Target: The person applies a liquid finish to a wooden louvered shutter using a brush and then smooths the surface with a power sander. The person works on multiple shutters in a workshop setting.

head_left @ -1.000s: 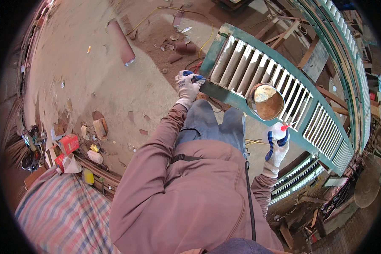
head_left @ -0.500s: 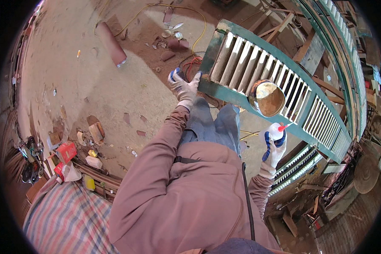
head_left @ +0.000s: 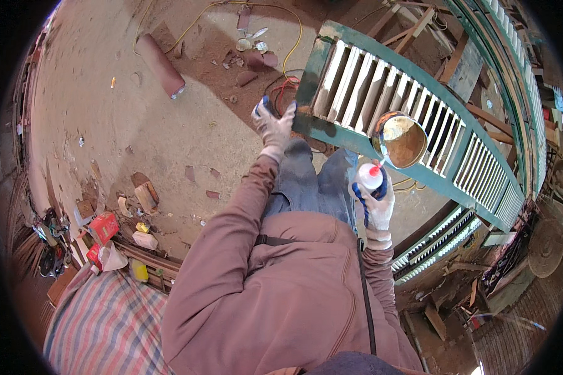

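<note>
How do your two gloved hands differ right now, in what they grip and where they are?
The left hand reaches far forward at the end of the green louvered shutter, gripping something small and dark; the right hand stays close to the body, holding a white bottle with a red nozzle upright below the metal bowl. Both wear pale work gloves.

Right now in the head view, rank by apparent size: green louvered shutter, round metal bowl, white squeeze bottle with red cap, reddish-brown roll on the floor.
1. green louvered shutter, by far the largest.
2. round metal bowl and reddish-brown roll look about alike; the roll lies farther off, so no ranking.
3. white squeeze bottle with red cap, in the right hand, smallest.
</note>
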Motion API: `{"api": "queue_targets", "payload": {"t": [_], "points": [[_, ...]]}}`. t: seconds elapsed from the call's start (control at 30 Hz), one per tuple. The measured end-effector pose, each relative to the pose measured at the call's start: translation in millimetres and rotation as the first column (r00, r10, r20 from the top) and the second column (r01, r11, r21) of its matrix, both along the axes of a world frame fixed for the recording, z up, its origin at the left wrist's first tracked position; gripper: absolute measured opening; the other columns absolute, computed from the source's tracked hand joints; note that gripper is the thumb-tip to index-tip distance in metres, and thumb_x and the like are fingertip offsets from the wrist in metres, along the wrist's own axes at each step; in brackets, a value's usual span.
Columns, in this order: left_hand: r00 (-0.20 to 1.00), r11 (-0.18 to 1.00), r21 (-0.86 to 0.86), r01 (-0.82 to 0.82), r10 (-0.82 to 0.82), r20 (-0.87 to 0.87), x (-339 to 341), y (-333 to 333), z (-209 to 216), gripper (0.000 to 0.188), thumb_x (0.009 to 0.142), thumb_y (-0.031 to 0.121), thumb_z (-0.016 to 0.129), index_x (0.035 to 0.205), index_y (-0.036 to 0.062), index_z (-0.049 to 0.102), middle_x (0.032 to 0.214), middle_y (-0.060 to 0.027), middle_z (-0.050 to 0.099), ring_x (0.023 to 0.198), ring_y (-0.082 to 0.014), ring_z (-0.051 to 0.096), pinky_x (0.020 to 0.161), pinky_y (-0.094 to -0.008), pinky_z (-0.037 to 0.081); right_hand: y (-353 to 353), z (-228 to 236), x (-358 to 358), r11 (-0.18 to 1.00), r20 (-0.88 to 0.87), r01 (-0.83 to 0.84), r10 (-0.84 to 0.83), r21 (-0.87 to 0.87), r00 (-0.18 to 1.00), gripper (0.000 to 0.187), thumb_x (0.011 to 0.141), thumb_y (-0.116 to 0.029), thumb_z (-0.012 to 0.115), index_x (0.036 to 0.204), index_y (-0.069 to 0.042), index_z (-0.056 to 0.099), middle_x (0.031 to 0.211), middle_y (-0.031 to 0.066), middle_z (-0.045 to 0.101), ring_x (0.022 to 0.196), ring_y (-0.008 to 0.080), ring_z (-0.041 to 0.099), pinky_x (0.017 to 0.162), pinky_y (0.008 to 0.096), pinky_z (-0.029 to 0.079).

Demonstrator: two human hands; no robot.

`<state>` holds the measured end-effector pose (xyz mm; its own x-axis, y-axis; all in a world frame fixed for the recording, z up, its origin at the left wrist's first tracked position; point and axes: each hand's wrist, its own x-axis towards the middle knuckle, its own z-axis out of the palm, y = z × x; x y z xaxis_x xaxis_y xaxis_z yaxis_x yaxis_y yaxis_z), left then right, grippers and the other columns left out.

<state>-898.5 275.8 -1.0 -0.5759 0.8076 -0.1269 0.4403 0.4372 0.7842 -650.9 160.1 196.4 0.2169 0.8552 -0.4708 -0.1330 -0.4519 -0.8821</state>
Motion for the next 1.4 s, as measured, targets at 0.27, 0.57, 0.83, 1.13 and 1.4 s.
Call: {"api": "queue_targets", "payload": {"t": [0.27,0.57,0.83,1.13,1.4], "points": [[0.944,0.955,-0.075,0.286,-0.294,-0.149,-5.5,-2.2,18.0,0.098,0.073,0.055,0.089,0.143,0.0024,0.046,0.137,-0.0241,0.048,0.129,-0.0398,0.048,0.109,-0.0487,0.041,7.7,-7.8,-21.4,0.997,-0.059,-0.078,0.076,-0.031,0.995,0.064,0.087,0.005,0.075,0.145,0.0,0.048,0.126,0.0129,0.065,0.108,0.0198,0.068,0.087,0.0342,0.062],[0.875,0.917,-0.1,0.386,-0.399,-0.274,2.5,28.6,23.1,0.097,0.078,0.058,0.083,0.147,0.0042,0.042,0.141,-0.0247,0.046,0.129,-0.0416,0.048,0.11,-0.0505,0.04,20.7,-32.6,-45.3,0.969,0.072,-0.201,0.213,-0.147,0.974,0.06,0.085,-0.007,0.084,0.137,-0.004,0.055,0.119,0.0081,0.066,0.101,0.0139,0.067,0.072,0.0265,0.06],[0.901,0.924,-0.121,0.364,-0.382,-0.208,-9.4,-10.1,22.3,0.09,0.08,0.06,0.079,0.144,0.006,0.047,0.137,-0.023,0.049,0.128,-0.0413,0.049,0.11,-0.0502,0.04,19.9,-72.8,-63.9,0.888,0.511,-0.386,0.459,-0.249,0.727,0.072,0.083,-0.04,0.086,0.136,-0.004,0.054,0.13,0.0206,0.059,0.117,0.0308,0.061,0.097,0.0406,0.051],[0.971,0.988,-0.132,-0.081,0.049,-0.233,-63.7,-17.7,-50.7,0.049,0.098,0.041,0.064,0.133,0.0062,0.059,0.126,-0.0263,0.062,0.116,-0.044,0.06,0.099,-0.0518,0.049,44.5,-97.3,-88.1,0.839,0.683,-0.496,0.498,-0.224,0.534,0.081,0.083,-0.05,0.08,0.138,0.001,0.05,0.133,0.0236,0.057,0.127,0.0405,0.053,0.109,0.0455,0.042],[0.98,0.952,-0.3,-0.059,-0.002,-0.199,-97.7,-111.6,-48.4,0.044,0.099,0.036,0.063,0.13,0.0058,0.06,0.125,-0.0247,0.063,0.118,-0.043,0.059,0.1,-0.0503,0.048,64.2,-102.8,-96.6,0.827,0.915,-0.548,0.312,-0.129,0.256,0.069,0.077,-0.047,0.08,0.125,-0.003,0.058,0.117,0.0179,0.064,0.112,0.0414,0.058,0.099,0.0506,0.047]]}}
